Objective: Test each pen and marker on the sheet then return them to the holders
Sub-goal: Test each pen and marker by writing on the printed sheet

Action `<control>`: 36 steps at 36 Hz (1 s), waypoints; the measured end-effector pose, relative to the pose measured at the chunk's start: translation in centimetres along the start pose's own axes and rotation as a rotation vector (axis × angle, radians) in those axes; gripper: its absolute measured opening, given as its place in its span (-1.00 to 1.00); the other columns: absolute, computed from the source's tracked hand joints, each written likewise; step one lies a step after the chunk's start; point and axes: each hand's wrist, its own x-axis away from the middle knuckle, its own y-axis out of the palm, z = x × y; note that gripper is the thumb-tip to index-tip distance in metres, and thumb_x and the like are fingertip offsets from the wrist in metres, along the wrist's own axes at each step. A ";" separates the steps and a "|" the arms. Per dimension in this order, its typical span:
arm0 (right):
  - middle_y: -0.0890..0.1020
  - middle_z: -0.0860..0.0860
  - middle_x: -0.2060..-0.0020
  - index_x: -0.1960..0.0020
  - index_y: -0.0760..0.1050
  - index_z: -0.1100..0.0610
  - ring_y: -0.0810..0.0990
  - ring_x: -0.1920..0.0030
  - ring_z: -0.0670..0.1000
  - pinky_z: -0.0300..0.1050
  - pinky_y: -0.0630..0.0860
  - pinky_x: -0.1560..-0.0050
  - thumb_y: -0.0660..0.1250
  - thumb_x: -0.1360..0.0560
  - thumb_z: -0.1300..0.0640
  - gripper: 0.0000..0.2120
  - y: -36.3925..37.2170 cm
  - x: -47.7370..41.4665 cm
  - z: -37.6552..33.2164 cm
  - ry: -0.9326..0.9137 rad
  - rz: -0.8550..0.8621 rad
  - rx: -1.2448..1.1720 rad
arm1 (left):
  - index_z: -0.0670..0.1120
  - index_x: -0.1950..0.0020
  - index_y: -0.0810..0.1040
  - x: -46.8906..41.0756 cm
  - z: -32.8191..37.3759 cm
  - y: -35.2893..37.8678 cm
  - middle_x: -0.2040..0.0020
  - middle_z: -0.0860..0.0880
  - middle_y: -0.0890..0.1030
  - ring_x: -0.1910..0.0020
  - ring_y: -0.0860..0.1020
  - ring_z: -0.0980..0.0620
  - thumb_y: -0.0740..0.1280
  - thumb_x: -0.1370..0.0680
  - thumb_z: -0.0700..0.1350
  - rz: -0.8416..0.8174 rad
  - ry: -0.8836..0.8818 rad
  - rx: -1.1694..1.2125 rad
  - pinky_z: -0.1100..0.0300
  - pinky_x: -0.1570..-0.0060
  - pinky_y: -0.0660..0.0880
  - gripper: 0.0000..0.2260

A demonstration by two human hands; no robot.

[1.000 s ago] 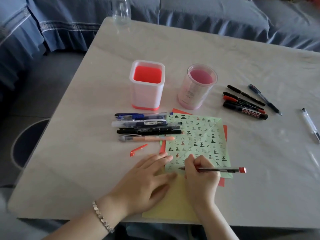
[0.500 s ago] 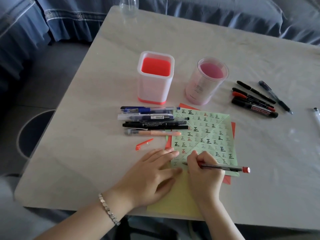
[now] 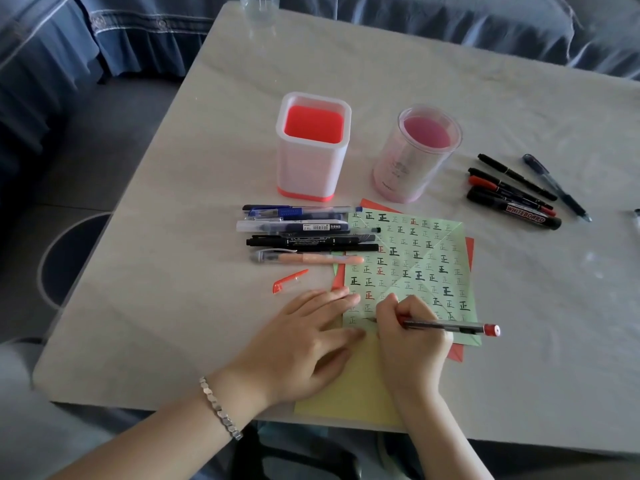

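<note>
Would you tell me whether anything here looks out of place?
Only a loose red cap, lying alone between the row of pens and the left hand; probably off the pen in the right hand.

Soft daylight is recorded; pale glare is noted on the bench [image 3: 585, 271] at right; frame edges are bowed.

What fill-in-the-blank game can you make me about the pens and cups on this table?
1. The right hand grips a thin dark pen with a red end, its tip on the ___ paper sheet.
2. The tall white square holder and the clear pink round holder hold ___ pens.
3. The fat black marker reads ___.

Missing words: green; no; WHITEBOARD
</note>
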 end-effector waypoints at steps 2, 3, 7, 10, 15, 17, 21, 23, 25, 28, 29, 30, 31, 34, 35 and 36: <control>0.33 0.00 0.64 0.50 0.29 0.22 0.33 0.49 -0.03 -0.38 0.23 0.46 0.20 -0.36 -0.01 -0.62 -0.1 0.0 0.1 0.011 -0.004 -0.006 | 0.00 -0.11 0.63 0.0 0.0 0.1 -0.31 -0.08 0.49 -0.33 0.38 -0.05 0.18 -0.54 -0.01 0.001 -0.001 0.003 0.15 -0.38 0.16 -0.72; 0.34 0.04 0.64 0.50 0.29 0.23 0.32 0.50 -0.03 -0.36 0.23 0.46 0.21 -0.37 0.00 -0.62 -0.1 0.0 0.1 0.022 -0.008 -0.016 | 0.00 -0.11 0.63 0.0 -0.1 0.1 -0.31 -0.08 0.48 -0.33 0.38 -0.05 0.18 -0.54 -0.01 0.002 -0.001 0.002 0.14 -0.38 0.17 -0.72; 0.37 0.12 0.63 0.51 0.31 0.24 0.32 0.50 -0.03 -0.35 0.22 0.47 0.25 -0.37 0.06 -0.63 -0.2 -0.1 0.1 0.031 -0.021 -0.030 | 0.01 -0.12 0.63 0.1 -0.2 0.2 -0.32 -0.08 0.47 -0.34 0.37 -0.05 0.19 -0.54 -0.01 0.003 -0.001 0.004 0.11 -0.37 0.18 -0.72; 0.38 0.11 0.64 0.51 0.31 0.24 0.33 0.50 -0.02 -0.36 0.23 0.46 0.22 -0.36 0.01 -0.62 -0.2 0.0 0.0 0.021 -0.034 -0.017 | 0.00 -0.12 0.63 0.1 -0.2 0.3 -0.32 -0.08 0.48 -0.34 0.36 -0.04 0.19 -0.54 -0.01 0.007 0.000 0.001 0.13 -0.37 0.17 -0.72; 0.31 0.03 0.65 0.54 0.25 0.12 0.29 0.52 -0.05 -0.36 0.20 0.50 0.26 -0.33 0.16 -0.69 -0.4 0.0 -0.3 0.045 -0.060 -0.027 | -0.01 -0.11 0.63 0.0 -0.2 0.2 -0.32 -0.09 0.48 -0.35 0.32 -0.03 0.19 -0.54 -0.01 0.009 0.004 -0.001 0.13 -0.37 0.16 -0.72; 0.30 0.01 0.65 0.54 0.23 0.09 0.28 0.53 -0.05 -0.35 0.20 0.50 0.26 -0.33 0.16 -0.68 -0.4 0.0 -0.3 0.066 -0.053 -0.044 | -0.01 -0.12 0.63 0.0 -0.2 0.2 -0.32 -0.08 0.47 -0.35 0.32 -0.03 0.19 -0.54 -0.01 0.006 0.003 0.003 0.13 -0.37 0.16 -0.72; 0.28 -0.02 0.65 0.53 0.23 0.10 0.27 0.53 -0.06 -0.35 0.18 0.50 0.27 -0.34 0.17 -0.67 -0.3 0.0 -0.2 0.052 -0.045 -0.044 | 0.00 -0.13 0.62 0.1 -0.2 0.3 -0.33 -0.08 0.47 -0.36 0.32 -0.02 0.19 -0.54 -0.01 0.007 0.002 0.005 0.13 -0.37 0.17 -0.72; 0.29 -0.01 0.65 0.53 0.24 0.10 0.28 0.52 -0.05 -0.34 0.18 0.51 0.27 -0.35 0.17 -0.67 -0.3 0.0 -0.2 0.044 -0.046 -0.033 | 0.00 -0.14 0.62 0.1 -0.2 0.3 -0.32 -0.08 0.47 -0.36 0.31 -0.02 0.19 -0.55 -0.01 0.009 0.003 0.008 0.12 -0.37 0.18 -0.72; 0.32 0.07 0.65 0.53 0.25 0.14 0.28 0.52 -0.03 -0.33 0.18 0.51 0.27 -0.35 0.17 -0.68 -0.3 0.0 -0.2 0.045 -0.037 -0.030 | 0.00 -0.14 0.62 0.1 -0.2 0.3 -0.32 -0.08 0.47 -0.36 0.31 -0.02 0.19 -0.55 -0.01 0.009 0.003 0.007 0.11 -0.37 0.19 -0.72; 0.32 0.08 0.65 0.53 0.24 0.13 0.28 0.52 -0.04 -0.34 0.18 0.50 0.27 -0.35 0.18 -0.68 -0.3 0.0 -0.1 0.045 -0.031 -0.035 | 0.00 -0.13 0.62 0.0 -0.2 0.3 -0.32 -0.08 0.47 -0.36 0.32 -0.02 0.19 -0.54 -0.01 0.013 0.003 0.006 0.12 -0.37 0.18 -0.72; 0.31 0.04 0.65 0.53 0.23 0.10 0.28 0.52 -0.04 -0.35 0.19 0.50 0.27 -0.35 0.18 -0.67 -0.4 0.0 -0.2 0.048 -0.030 -0.047 | 0.00 -0.13 0.62 0.0 -0.2 0.3 -0.32 -0.08 0.47 -0.36 0.33 -0.03 0.19 -0.54 -0.01 0.013 0.003 0.006 0.12 -0.37 0.18 -0.73; 0.30 0.01 0.65 0.54 0.22 0.07 0.28 0.52 -0.05 -0.36 0.19 0.49 0.26 -0.34 0.17 -0.66 -0.4 0.0 -0.2 0.053 -0.031 -0.059 | 0.00 -0.13 0.62 0.0 -0.2 0.3 -0.32 -0.08 0.47 -0.35 0.34 -0.03 0.19 -0.54 -0.01 0.013 0.004 0.007 0.12 -0.37 0.18 -0.73; 0.29 -0.01 0.65 0.54 0.21 0.06 0.28 0.52 -0.06 -0.36 0.19 0.50 0.27 -0.34 0.17 -0.66 -0.4 0.0 -0.3 0.056 -0.034 -0.064 | 0.00 -0.13 0.62 0.0 -0.2 0.3 -0.32 -0.08 0.48 -0.35 0.34 -0.04 0.19 -0.54 -0.02 0.014 0.005 0.005 0.12 -0.37 0.19 -0.73; 0.27 -0.07 0.65 0.53 0.22 0.07 0.30 0.52 -0.09 -0.39 0.20 0.50 0.27 -0.34 0.16 -0.67 -0.3 0.0 -0.4 0.047 -0.042 -0.045 | -0.01 -0.12 0.63 0.0 -0.2 0.3 -0.31 -0.08 0.48 -0.35 0.35 -0.04 0.20 -0.54 -0.02 0.020 0.007 0.005 0.11 -0.36 0.20 -0.73; 0.29 -0.06 0.65 0.53 0.24 0.09 0.30 0.52 -0.08 -0.40 0.20 0.49 0.27 -0.34 0.15 -0.68 -0.2 -0.1 -0.3 0.038 -0.045 -0.036 | -0.01 -0.12 0.63 0.0 -0.2 0.3 -0.31 -0.08 0.48 -0.35 0.34 -0.03 0.20 -0.54 -0.02 0.022 0.007 0.006 0.11 -0.36 0.20 -0.73; 0.31 -0.03 0.65 0.53 0.26 0.12 0.31 0.50 -0.06 -0.39 0.21 0.49 0.27 -0.34 0.13 -0.69 -0.2 -0.1 -0.3 0.029 -0.048 -0.029 | -0.01 -0.12 0.63 0.0 -0.2 0.3 -0.31 -0.08 0.48 -0.35 0.34 -0.03 0.20 -0.54 -0.02 0.023 0.007 0.005 0.12 -0.36 0.19 -0.73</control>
